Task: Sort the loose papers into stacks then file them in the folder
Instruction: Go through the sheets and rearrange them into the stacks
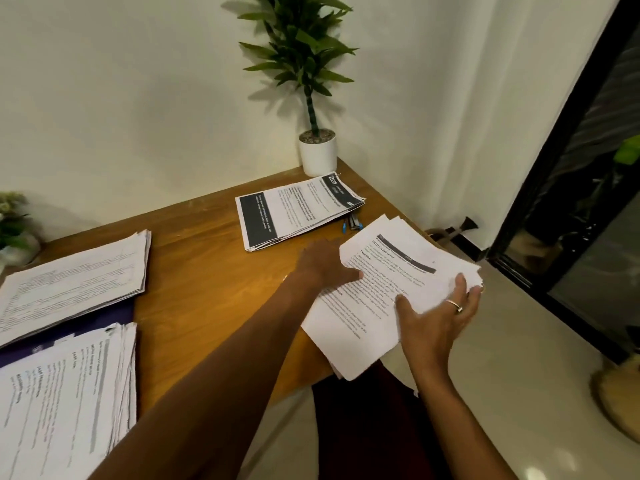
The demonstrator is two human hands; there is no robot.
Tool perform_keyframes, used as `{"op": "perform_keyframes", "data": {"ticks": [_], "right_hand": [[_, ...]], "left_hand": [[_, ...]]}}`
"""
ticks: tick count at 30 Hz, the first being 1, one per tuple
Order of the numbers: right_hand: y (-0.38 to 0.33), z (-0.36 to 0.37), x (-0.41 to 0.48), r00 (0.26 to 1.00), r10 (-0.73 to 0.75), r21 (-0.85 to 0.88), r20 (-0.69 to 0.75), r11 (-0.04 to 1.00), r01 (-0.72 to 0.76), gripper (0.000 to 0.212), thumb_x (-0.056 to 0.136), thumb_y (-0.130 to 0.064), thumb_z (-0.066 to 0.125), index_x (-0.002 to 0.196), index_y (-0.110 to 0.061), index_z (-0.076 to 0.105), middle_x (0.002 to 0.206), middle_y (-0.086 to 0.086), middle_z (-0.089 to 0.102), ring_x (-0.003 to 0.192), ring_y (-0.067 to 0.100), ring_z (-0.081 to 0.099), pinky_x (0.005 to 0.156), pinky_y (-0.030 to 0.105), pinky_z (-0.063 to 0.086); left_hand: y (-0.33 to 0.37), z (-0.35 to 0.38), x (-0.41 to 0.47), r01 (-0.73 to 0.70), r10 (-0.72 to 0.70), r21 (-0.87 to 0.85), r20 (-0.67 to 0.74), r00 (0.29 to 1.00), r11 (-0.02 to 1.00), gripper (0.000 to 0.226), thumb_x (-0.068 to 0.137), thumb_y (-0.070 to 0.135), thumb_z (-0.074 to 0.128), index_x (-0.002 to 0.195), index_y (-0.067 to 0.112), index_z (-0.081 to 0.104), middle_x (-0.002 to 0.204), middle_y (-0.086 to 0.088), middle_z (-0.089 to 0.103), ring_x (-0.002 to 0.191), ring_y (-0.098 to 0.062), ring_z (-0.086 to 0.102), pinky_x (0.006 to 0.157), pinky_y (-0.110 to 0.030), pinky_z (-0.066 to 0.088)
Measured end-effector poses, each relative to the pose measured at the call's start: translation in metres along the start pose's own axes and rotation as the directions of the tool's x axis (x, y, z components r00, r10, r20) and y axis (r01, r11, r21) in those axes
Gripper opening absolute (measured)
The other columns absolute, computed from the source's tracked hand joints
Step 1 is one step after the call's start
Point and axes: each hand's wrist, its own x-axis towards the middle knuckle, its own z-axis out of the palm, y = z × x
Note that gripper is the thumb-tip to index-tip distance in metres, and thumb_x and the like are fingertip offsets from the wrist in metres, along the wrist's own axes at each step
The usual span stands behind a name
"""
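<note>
Nearest, at the lower left, a near stack (pixel 65 393) of printed sheets lies on the table (pixel 207 289). Its right edge is ragged and its bottom runs out of view. Just beyond it shows a strip of purple folder (pixel 69 327), and a second stack (pixel 76 278) lies on that. Between these piles and the hands the wooden top is open, crossed only by the left forearm.

At the table's right edge both hands hold a loose stack (pixel 377 306). It overhangs the edge, with its near corner out over a dark-clothed lap and the pale floor (the sheets are fanned, not squared). The left hand (pixel 325 261) takes the stack's left edge, thumb on top, fingers hidden beneath. The right hand (pixel 436 317), with a ring (pixel 456 305) on one finger, grips the right side, thumb flat on the page and fingers curled round the far edge. The top sheet is white with black type and a dark bar near its head.

Farther on, a far stack (pixel 298 211) with black banners lies flat, apart from the held pile. Some blue-tipped items (pixel 351 223), too small to identify, lie between the two. Behind them a potted plant (pixel 317 147) stands in the back corner against the wall. A smaller plant (pixel 14 223) sits at the far left.
</note>
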Motion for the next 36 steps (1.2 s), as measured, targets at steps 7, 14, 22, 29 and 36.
{"op": "perform_keyframes", "data": {"ticks": [7, 14, 22, 29, 36], "right_hand": [[0.0, -0.023, -0.001, 0.982, 0.134, 0.333, 0.133, 0.927, -0.172, 0.106, 0.088, 0.001, 0.074, 0.156, -0.045, 0.007, 0.147, 0.003, 0.047, 0.1, 0.001, 0.059, 0.067, 0.017, 0.056], [-0.026, -0.017, -0.015, 0.969, 0.047, 0.382, 0.242, 0.914, -0.14, 0.093, 0.093, 0.001, 0.064, 0.157, -0.044, 0.014, 0.144, -0.014, 0.054, 0.117, 0.007, 0.063, 0.068, 0.011, 0.053], [-0.086, 0.022, -0.008, 0.721, -0.037, 0.408, 0.691, 0.844, -0.348, 0.028, 0.086, 0.004, 0.069, 0.106, -0.016, 0.072, 0.104, 0.003, 0.079, 0.089, 0.019, 0.077, 0.072, 0.032, 0.061], [-0.189, 0.052, -0.016, 0.594, -0.429, 0.56, 0.681, 0.827, -0.045, 0.017, 0.08, -0.033, 0.082, 0.098, -0.03, 0.08, 0.107, -0.001, 0.079, 0.1, 0.022, 0.075, 0.092, 0.047, 0.059], [-0.213, 0.069, -0.043, 0.565, -0.577, 0.611, 0.59, 0.776, 0.154, 0.006, 0.091, -0.046, 0.07, 0.092, -0.05, 0.075, 0.092, -0.024, 0.076, 0.089, 0.001, 0.074, 0.072, 0.021, 0.059]], "left_hand": [[0.002, -0.009, -0.01, 0.06, -0.037, -0.125, 0.18, 0.983, 0.99, 0.055, 0.091, 0.045, 0.072, 0.135, 0.016, 0.061, 0.129, -0.003, 0.066, 0.115, -0.023, 0.061, 0.094, -0.036, 0.052], [-0.028, -0.026, -0.058, 0.155, -0.001, -0.586, 0.254, 0.967, 0.796, 0.024, 0.094, 0.024, 0.068, 0.116, 0.024, 0.059, 0.117, -0.003, 0.071, 0.103, -0.023, 0.072, 0.089, -0.046, 0.061], [-0.084, -0.054, -0.141, -0.091, -0.139, -0.926, -0.152, 0.979, 0.367, 0.032, 0.094, 0.003, 0.065, 0.122, 0.019, 0.061, 0.117, -0.003, 0.075, 0.098, -0.023, 0.076, 0.071, -0.031, 0.062], [-0.105, -0.105, -0.18, -0.351, -0.373, -0.772, -0.584, 0.721, 0.53, 0.028, 0.091, 0.038, 0.074, 0.115, 0.027, 0.066, 0.103, 0.017, 0.077, 0.093, -0.009, 0.075, 0.068, -0.018, 0.059], [-0.099, -0.118, -0.206, -0.472, -0.386, -0.652, -0.745, 0.543, 0.593, 0.011, 0.099, 0.043, 0.064, 0.1, 0.034, 0.071, 0.097, 0.012, 0.078, 0.091, -0.011, 0.076, 0.067, -0.02, 0.059]]}}
